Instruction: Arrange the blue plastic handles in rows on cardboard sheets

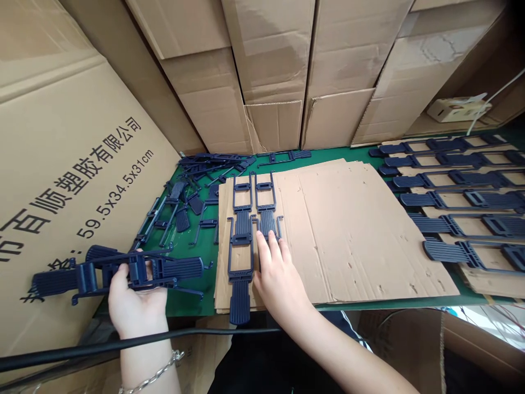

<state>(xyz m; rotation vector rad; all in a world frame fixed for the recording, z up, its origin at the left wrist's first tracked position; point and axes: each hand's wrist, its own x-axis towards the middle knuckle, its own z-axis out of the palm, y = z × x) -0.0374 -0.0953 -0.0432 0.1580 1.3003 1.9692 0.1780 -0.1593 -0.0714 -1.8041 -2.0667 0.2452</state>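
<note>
My left hand (137, 301), wearing a chain bracelet, is closed around several dark blue plastic frames (88, 278) held above the table's left front edge. On a stack of flat cardboard sheets (344, 235), two columns of blue frames lie side by side. The left column (241, 251) ends in a ribbed pad that overhangs the front edge. My right hand (279, 268) lies palm down on the right column (266, 205), fingers extended over its lower piece, which is partly hidden beneath.
Loose blue parts (197, 200) are heaped on the green table (180, 298) at the left. Rows of blue frames (447, 221) lie on cardboard at the right. Cardboard boxes (270, 65) wall the back, and a large printed carton (77, 148) leans at the left. A black cable (197, 335) crosses in front.
</note>
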